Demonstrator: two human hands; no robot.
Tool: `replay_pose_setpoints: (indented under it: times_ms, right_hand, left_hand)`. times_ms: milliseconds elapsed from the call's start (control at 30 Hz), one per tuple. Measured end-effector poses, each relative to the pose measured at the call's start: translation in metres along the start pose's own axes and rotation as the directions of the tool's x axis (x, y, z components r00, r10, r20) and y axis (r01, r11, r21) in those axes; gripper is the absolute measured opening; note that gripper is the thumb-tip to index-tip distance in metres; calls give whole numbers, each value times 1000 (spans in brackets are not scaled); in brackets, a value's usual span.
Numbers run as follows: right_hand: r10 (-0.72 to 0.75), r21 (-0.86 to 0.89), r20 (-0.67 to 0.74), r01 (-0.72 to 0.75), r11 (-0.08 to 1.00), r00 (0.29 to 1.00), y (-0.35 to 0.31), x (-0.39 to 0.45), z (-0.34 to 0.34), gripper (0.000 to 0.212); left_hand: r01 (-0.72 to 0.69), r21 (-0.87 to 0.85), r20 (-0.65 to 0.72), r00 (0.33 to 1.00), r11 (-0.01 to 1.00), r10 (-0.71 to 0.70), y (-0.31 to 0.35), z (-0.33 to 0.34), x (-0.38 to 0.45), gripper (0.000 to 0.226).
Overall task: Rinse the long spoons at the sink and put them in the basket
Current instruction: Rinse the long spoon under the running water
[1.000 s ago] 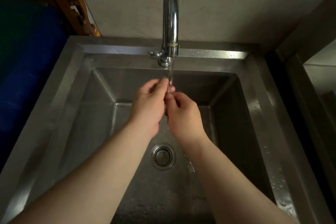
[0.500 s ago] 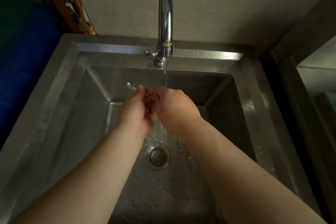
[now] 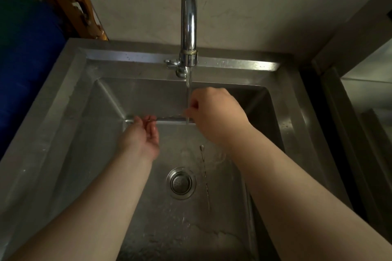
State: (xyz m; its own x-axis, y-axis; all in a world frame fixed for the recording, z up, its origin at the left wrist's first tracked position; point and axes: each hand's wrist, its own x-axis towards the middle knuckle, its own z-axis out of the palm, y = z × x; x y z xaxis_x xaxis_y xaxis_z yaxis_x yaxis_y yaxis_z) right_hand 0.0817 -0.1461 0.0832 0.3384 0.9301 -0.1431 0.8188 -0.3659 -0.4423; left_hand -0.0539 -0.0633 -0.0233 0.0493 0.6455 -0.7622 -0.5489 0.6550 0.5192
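Note:
A long thin metal spoon (image 3: 169, 121) lies level between my two hands, low over the back of the steel sink (image 3: 70, 125). My right hand (image 3: 218, 116) pinches one end of it right at the thin stream of water falling from the tap (image 3: 188, 27). My left hand (image 3: 142, 135) is palm up with its fingers loosely curled around the other end, where a shiny tip pokes out to the left. A second long spoon (image 3: 205, 176) lies on the sink floor just right of the drain (image 3: 181, 183). No basket is in view.
The tap's small handle (image 3: 172, 63) sits at its base on the back rim. A blue barrel (image 3: 25, 74) and a carved wooden piece (image 3: 80, 6) stand to the left. A steel counter edge (image 3: 339, 123) runs along the right. The sink floor is wet.
My hands have spread apart from under the tap. The left hand slid left along the spoon and the right moved right, so the spoon now spans between them under the stream.

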Motion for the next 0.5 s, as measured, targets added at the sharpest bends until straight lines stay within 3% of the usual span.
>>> replay_pose_setpoints:
  times_ms: [100,200,500]
  right_hand:
    - [1,303,-119,35,952,993,-8,-1,-1,8]
    - [41,520,-140,39,854,989,-19,2,5,12]
    - [33,537,-326,156,829,945,-23,2,26,24]
  left_hand:
    - [93,-33,-24,995,995,-93,-11,-8,3,30]
    - [223,-81,-8,975,971,-224,-32,-15,0,20]
    - [407,-98,16,913,908,-407,-87,-13,-14,12]
